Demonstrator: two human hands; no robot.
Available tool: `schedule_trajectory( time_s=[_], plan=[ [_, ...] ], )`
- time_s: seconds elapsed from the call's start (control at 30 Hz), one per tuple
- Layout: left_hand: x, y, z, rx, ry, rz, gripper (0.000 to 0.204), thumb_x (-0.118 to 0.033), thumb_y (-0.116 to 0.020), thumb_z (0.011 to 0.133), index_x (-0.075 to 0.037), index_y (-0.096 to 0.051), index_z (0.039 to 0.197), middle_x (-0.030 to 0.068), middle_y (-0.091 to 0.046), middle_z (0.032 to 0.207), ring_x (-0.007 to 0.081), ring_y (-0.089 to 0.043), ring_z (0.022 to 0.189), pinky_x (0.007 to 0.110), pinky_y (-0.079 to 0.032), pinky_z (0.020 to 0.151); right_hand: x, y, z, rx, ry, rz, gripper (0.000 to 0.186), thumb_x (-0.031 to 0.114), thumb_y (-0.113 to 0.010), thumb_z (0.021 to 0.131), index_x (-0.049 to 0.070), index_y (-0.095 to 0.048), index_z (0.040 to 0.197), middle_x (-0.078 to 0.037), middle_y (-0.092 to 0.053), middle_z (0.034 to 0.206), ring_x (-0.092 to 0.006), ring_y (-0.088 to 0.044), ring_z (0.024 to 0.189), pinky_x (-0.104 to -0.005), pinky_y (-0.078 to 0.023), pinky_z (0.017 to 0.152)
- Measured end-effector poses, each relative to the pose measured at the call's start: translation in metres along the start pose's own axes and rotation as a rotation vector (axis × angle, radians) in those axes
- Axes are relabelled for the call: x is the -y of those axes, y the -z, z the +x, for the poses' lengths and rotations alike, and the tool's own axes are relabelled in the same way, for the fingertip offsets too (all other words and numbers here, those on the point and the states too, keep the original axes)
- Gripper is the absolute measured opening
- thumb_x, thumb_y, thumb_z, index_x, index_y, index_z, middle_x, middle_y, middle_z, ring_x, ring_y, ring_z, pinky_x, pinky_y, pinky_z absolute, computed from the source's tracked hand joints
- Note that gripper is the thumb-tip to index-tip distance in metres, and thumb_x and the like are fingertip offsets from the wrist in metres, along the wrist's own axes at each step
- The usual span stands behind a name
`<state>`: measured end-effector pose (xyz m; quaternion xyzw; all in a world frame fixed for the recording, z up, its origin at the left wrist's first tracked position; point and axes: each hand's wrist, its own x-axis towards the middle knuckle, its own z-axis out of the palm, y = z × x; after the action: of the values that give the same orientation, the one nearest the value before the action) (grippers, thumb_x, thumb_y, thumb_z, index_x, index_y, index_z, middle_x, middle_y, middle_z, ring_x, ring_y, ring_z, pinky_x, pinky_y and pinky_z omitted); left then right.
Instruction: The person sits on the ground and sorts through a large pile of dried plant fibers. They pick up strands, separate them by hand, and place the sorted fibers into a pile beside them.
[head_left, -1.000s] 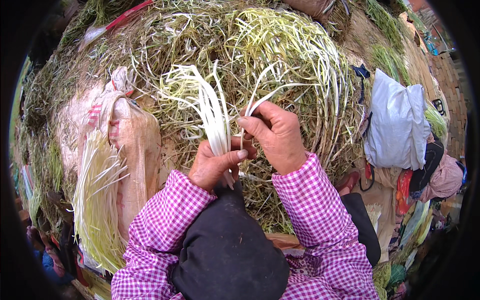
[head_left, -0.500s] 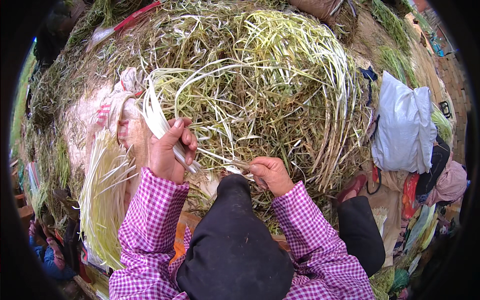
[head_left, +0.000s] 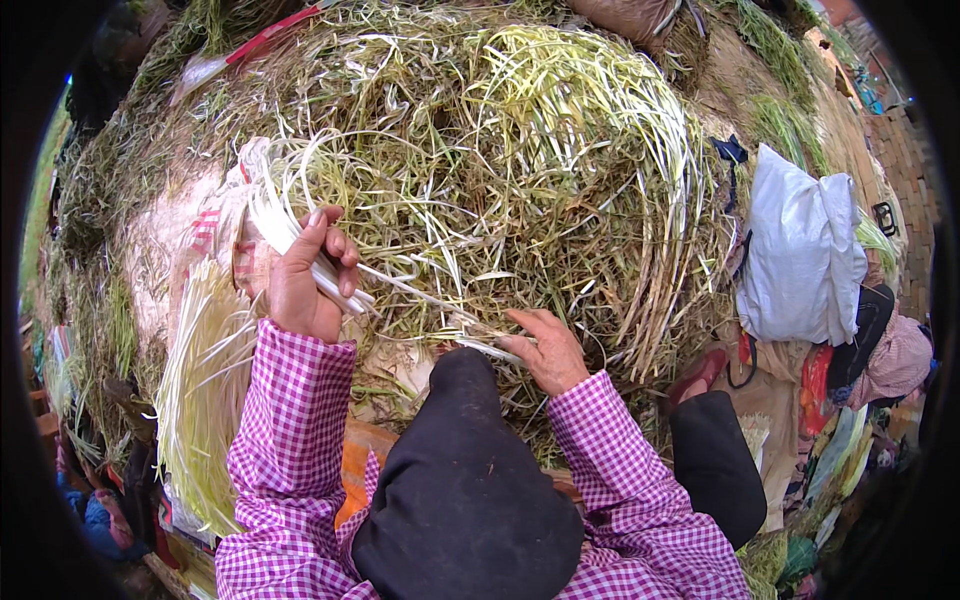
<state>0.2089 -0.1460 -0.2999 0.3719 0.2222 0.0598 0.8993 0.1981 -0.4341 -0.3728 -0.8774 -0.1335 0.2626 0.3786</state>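
My left hand point(head_left: 318, 275) is closed around a small bunch of pale chives point(head_left: 275, 220), the white stalk ends pointing toward my lap and the leaves arching away. A single long stalk point(head_left: 415, 292) slants from beside that hand toward my right hand point(head_left: 548, 350). The right hand's fingers are loosely spread over the heap, close to the stalk's brownish end; I see no firm grip. To the left lies a larger pile of trimmed yellow-white chives point(head_left: 205, 390). Beyond both hands spreads a heap of leafy stalks and withered scraps point(head_left: 480, 220).
Untrimmed yellow chives point(head_left: 600, 85) lie on the heap's far right side. A stuffed white sack point(head_left: 800, 250) stands at the right, beside a person's patterned sleeve point(head_left: 895, 362). My dark-clad knee point(head_left: 465, 460) rises between my forearms. A cloth sack point(head_left: 225, 225) lies at the left.
My left hand has shifted left and slightly farther away with its bunch. My right hand has moved a little right, and its pinched fingers have spread apart.
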Motion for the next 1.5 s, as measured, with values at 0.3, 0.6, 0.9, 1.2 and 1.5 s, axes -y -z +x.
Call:
schedule_trajectory(
  time_s=[0.3, 0.6, 0.9, 1.2, 1.5],
  plan=[
    [0.048, -0.014, -0.008, -0.021, 0.005, -0.055, 0.030, -0.025, -0.057, 0.088, 0.001, -0.052, 0.104, 0.0076, -0.061, 0.078, 0.0201, -0.063, 0.073, 0.021, -0.042, 0.036, 0.031, -0.015, -0.013, 0.028, 0.033, 0.751, 0.015, 0.012, -0.055, 0.087, -0.002, -0.062, 0.087, -0.002, -0.057, 0.065, -0.0069, -0.053, 0.056, -0.0211, -0.044, 0.050],
    [0.087, -0.024, -0.049, 0.058, 0.375, 0.115, 0.023, -0.020, -0.063, 0.083, -0.002, -0.057, 0.097, 0.0024, -0.049, 0.054, 0.0182, -0.057, 0.059, 0.028, -0.046, 0.046, 0.048, 0.026, -0.010, 0.072, 0.212, 0.380, 0.016, 0.015, -0.058, 0.085, 0.000, -0.060, 0.082, -0.008, -0.059, 0.068, -0.0147, -0.055, 0.060, -0.0269, -0.046, 0.057],
    [0.096, -0.027, -0.055, 0.117, 0.415, 0.015, 0.022, -0.021, -0.056, 0.088, -0.003, -0.054, 0.100, 0.0046, -0.051, 0.057, 0.0239, -0.059, 0.064, 0.040, -0.051, 0.061, -0.058, 0.136, 0.018, -0.791, -0.413, -0.289, 0.009, 0.008, -0.060, 0.081, 0.003, -0.062, 0.087, -0.007, -0.054, 0.091, -0.0211, -0.056, 0.082, -0.0355, -0.048, 0.077],
    [0.095, -0.027, -0.054, 0.117, 0.416, -0.017, 0.021, -0.018, -0.055, 0.088, 0.000, -0.053, 0.100, 0.0086, -0.057, 0.068, 0.0239, -0.061, 0.067, 0.030, -0.051, 0.046, -0.043, 0.163, 0.007, -1.123, -0.045, 0.268, 0.012, 0.003, -0.055, 0.086, -0.002, -0.057, 0.096, -0.005, -0.059, 0.083, -0.0102, -0.055, 0.067, -0.0231, -0.049, 0.057],
    [0.092, -0.026, -0.054, 0.115, 0.398, 0.018, 0.020, -0.016, -0.056, 0.088, -0.001, -0.054, 0.101, 0.0090, -0.057, 0.067, 0.0236, -0.060, 0.064, 0.029, -0.050, 0.043, 0.002, 0.180, -0.012, -1.170, -0.038, 0.550, 0.011, 0.012, -0.054, 0.088, 0.003, -0.059, 0.091, -0.002, -0.057, 0.069, -0.0049, -0.049, 0.048, -0.0179, -0.040, 0.039]
  ],
)
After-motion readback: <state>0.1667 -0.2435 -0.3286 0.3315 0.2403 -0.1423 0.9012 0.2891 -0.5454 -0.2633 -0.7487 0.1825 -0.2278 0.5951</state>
